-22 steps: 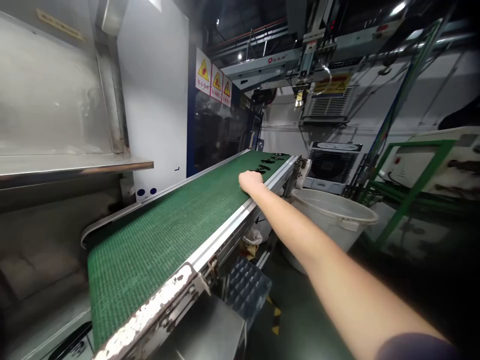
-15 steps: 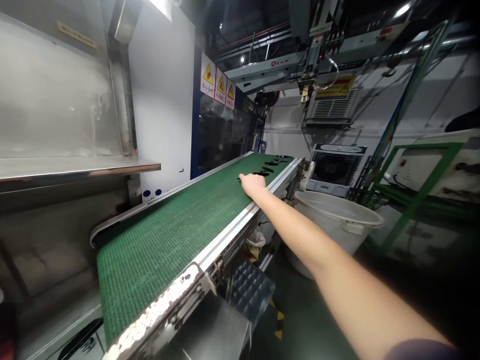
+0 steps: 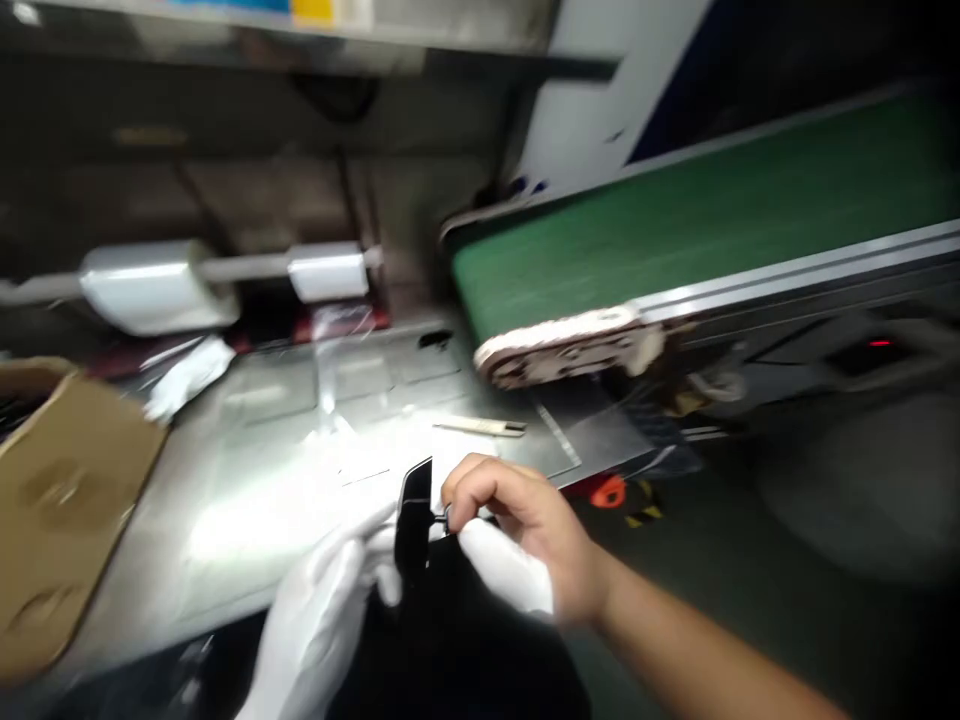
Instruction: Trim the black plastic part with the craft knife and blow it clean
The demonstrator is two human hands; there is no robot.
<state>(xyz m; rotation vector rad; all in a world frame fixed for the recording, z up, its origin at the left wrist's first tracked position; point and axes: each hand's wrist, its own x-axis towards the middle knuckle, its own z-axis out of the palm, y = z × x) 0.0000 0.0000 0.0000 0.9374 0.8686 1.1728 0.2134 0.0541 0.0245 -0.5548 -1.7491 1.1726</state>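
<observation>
A glossy black plastic part [image 3: 414, 515], narrow and flat-faced with a short stem at its right side, is held upright between my hands. My left hand [image 3: 334, 580], in a white glove, has its fingers closed on the part's left side. On the right, my right hand [image 3: 517, 530] pinches the stem end; its fingers are bare and something white covers the thumb. Blur hides the exact contact. Just beyond the hands, a cutter-like tool with a pale handle [image 3: 480, 426] lies on the metal worktable [image 3: 262, 400].
A green conveyor belt [image 3: 675, 230] runs off to the right. Film rolls [image 3: 150, 285] hang on a bar at the back. An open cardboard box [image 3: 75, 510] stands left, near a white cloth-like item [image 3: 189, 378]. An orange object [image 3: 607, 491] is below the table's right edge.
The view has swung left and down from the conveyor to the worktable. My right hand has come back from the belt's far parts, and both hands now hold a black part.
</observation>
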